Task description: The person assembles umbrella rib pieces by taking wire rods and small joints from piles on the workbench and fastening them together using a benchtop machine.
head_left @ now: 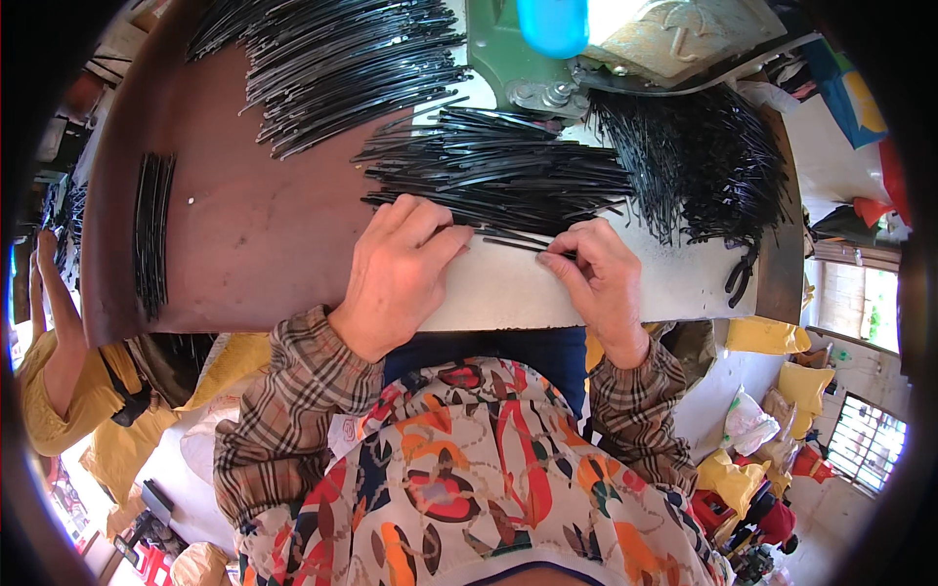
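My right hand [601, 278] pinches the right end of a thin black strip [513, 239] between thumb and fingers, just over the pale part of the tabletop. My left hand [399, 269] is closed, its fingertips close to the strip's other end; whatever it grips is hidden behind the fingers. Right beyond both hands lies a loose pile of similar black strips [498, 171]. Plaid sleeves cover both my forearms.
More black strips [342, 68] are spread at the far left, and a small bundle [154, 234] lies near the left edge. A tangled black heap [723, 166] covers the right side. Behind the pile stands a green machine [498, 59]. Another person's arm [59, 322] shows at far left.
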The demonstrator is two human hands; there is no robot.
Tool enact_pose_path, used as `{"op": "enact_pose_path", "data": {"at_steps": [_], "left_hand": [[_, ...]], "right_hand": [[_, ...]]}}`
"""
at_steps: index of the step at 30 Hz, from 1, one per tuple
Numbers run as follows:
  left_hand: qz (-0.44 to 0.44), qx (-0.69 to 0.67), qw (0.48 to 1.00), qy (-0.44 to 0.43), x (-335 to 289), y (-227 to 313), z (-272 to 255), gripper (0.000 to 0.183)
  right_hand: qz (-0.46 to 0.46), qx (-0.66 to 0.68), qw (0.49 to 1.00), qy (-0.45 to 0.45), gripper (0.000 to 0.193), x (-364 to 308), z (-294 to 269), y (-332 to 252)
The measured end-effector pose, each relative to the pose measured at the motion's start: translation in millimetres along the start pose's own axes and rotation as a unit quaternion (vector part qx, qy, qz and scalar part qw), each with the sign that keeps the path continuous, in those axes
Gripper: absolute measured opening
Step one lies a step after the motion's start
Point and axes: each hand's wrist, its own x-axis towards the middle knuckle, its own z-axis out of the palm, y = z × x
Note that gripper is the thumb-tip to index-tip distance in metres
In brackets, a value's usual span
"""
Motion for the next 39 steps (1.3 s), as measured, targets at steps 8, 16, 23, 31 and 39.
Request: {"op": "enact_pose_path", "data": {"at_steps": [8, 16, 23, 31, 39], "left_hand": [[0.037, 0.058, 0.998, -0.009, 8.7, 0.0, 1.8, 0.026], [-0.147, -0.233, 0.961, 0.027, 12.6, 56.2, 21.0, 0.010], [-0.314, -0.451, 0.833, 0.070, 12.7, 80.2, 54.8, 0.014], [-0.276, -0.352, 0.892, 0.071, 5.2, 75.2, 57.4, 0.015], [-0.287, -0.325, 0.898, 0.069, 6.6, 83.7, 60.9, 0.015]], "right_hand": [[-0.042, 0.005, 0.999, -0.005, 0.013, -0.6, -6.4, 8.3], [0.035, 0.170, 0.983, 0.066, 0.012, -9.2, -10.4, -8.1], [0.118, 0.221, 0.963, 0.095, 0.017, -21.0, -13.7, 10.7], [0.085, -0.074, 0.960, 0.254, 0.023, 22.9, -79.2, 66.1], [0.049, -0.181, 0.972, 0.143, 0.012, 58.5, -83.6, 77.8]]}}
